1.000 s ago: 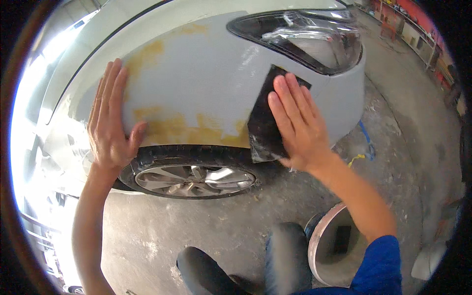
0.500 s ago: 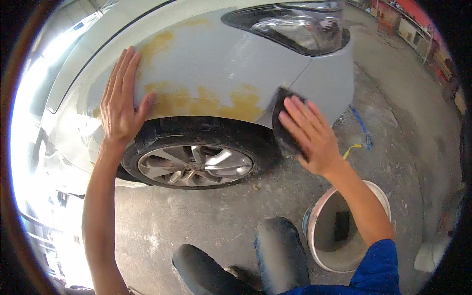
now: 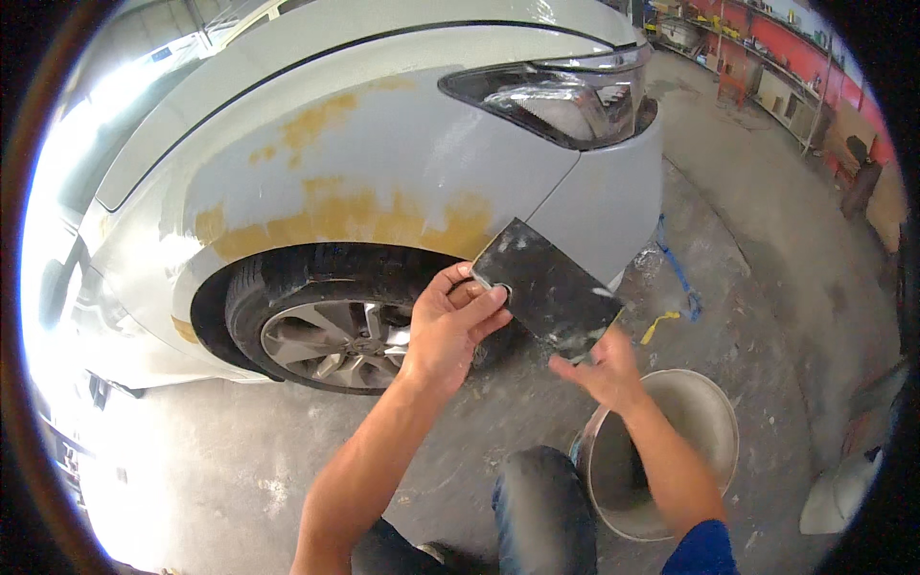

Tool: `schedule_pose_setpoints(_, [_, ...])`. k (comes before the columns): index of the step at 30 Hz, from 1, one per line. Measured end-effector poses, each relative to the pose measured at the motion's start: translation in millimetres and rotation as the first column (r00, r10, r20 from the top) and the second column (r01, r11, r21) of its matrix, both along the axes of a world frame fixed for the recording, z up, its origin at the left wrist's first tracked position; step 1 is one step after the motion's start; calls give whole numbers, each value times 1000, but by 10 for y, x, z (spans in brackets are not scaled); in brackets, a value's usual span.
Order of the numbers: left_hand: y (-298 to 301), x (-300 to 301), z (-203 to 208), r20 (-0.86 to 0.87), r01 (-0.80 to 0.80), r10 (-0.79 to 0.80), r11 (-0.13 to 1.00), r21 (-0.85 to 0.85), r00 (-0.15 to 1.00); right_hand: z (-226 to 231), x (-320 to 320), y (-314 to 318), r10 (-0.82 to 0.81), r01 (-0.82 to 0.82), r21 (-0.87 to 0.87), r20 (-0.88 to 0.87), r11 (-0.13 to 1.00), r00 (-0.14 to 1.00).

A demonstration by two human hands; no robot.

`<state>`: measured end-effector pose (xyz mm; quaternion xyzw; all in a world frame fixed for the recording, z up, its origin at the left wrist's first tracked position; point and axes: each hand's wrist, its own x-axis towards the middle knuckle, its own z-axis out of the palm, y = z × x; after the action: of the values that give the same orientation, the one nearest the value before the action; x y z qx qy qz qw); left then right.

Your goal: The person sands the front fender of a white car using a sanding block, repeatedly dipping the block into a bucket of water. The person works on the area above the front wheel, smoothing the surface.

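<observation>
A black sheet of sandpaper [image 3: 551,287], specked with pale residue, is held up in front of the car's front corner. My left hand [image 3: 446,321] pinches its left edge between thumb and fingers. At the lower right corner, my right hand [image 3: 609,372] grips the sheet, its fingers partly hidden behind it. Behind the sheet is the grey fender [image 3: 402,144], with yellow-brown filler patches [image 3: 355,218] along the wheel arch and higher up. The sheet covers part of the seam between fender and bumper [image 3: 613,192].
Under the arch stands the wheel [image 3: 331,340], beside my left forearm. The headlight [image 3: 565,105] sits above the bumper seam. A round bucket [image 3: 711,422] stands on the floor below my right forearm. A blue cord [image 3: 678,268] and a yellow strip [image 3: 656,328] lie nearby.
My left hand has left the fender and come right to the sandpaper. My right hand has lifted the sheet off the panel and moved lower. The view has shifted slightly.
</observation>
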<state>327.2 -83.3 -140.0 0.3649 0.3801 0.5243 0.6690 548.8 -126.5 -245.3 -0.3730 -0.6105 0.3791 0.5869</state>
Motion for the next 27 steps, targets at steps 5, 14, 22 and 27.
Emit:
schedule_pose_setpoints(5, [-115,79,-29,-98,93,-93,996,-11,991,352,-555,14,171,-399,-240,-630,885,758])
schedule_pose_setpoints(14, [510,-1749,1337,-327,713,940,296,635,-99,873,-129,811,-589,79,813,346,576,731])
schedule_pose_setpoints(22, [873,-1917,1332,-196,777,973,217,591,-122,1077,-919,1370,-599,-76,804,499,590,627])
schedule_pose_setpoints(27, [874,-1912,1343,-197,785,971,227,576,-136,1355,-791,1560,-527,-262,806,556,531,642])
